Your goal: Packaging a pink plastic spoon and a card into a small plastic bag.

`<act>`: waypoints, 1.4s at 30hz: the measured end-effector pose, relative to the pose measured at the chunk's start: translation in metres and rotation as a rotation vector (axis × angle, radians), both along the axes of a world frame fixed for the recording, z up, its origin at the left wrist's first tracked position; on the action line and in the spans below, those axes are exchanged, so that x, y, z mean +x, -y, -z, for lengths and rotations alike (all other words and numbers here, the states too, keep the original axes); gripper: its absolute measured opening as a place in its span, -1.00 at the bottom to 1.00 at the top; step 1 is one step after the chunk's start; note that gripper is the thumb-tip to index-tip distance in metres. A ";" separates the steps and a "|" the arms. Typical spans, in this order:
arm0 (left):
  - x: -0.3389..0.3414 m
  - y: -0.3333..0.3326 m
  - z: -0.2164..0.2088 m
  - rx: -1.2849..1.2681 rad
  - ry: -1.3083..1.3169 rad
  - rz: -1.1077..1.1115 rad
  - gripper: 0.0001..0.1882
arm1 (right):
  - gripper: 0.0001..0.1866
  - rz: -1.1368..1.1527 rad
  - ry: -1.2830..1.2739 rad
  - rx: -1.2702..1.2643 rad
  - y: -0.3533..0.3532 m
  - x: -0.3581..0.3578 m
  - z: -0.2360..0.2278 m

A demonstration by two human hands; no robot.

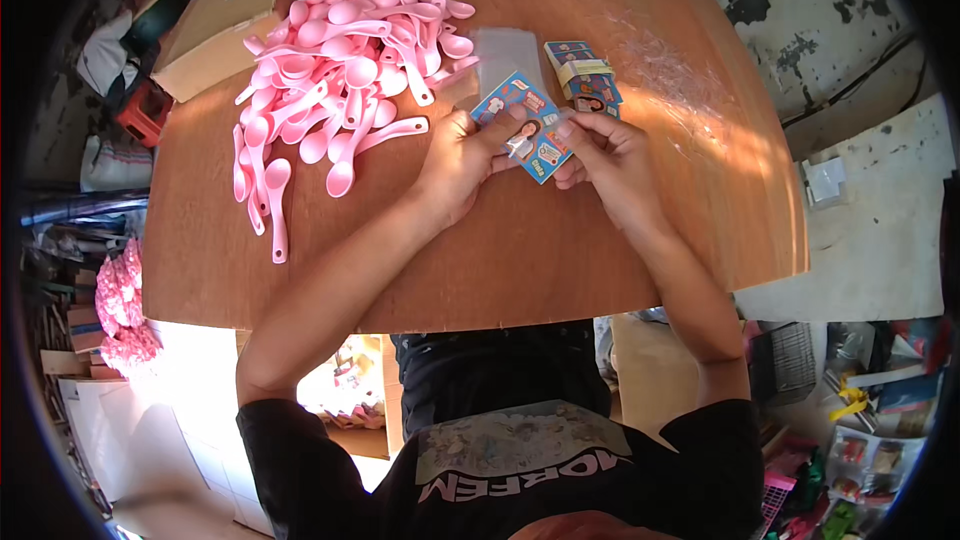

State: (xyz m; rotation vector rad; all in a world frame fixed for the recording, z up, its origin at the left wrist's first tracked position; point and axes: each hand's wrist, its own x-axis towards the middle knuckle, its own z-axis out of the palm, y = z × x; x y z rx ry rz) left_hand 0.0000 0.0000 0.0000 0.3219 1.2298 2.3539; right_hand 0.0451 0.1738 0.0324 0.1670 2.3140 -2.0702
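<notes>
While both hands pinch the printed card (527, 126), left hand (460, 165) and right hand (608, 160) fingers closed on opposite edges, keeping it flat seems wise, clear of the pink spoons (340, 70) beyond the left fingers.

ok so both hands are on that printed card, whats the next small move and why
Probably lift the printed card toward the clear sleeves lying just beyond it. The left hand and right hand pinch it from either side, so it is already gripped, and the stack of cards and the pile of pink spoons lie untouched on the wooden table.
</notes>
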 end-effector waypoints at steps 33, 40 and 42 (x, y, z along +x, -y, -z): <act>0.006 0.002 -0.014 0.193 -0.010 -0.106 -0.55 | -0.68 -0.036 -0.163 -0.391 0.011 0.003 0.010; 0.008 0.000 -0.012 0.173 -0.036 -0.021 -0.54 | -0.70 -0.081 -0.098 -0.350 0.006 0.005 0.018; 0.011 -0.001 -0.012 0.148 -0.034 0.016 -0.52 | -0.71 -0.087 -0.085 -0.344 0.008 0.005 0.019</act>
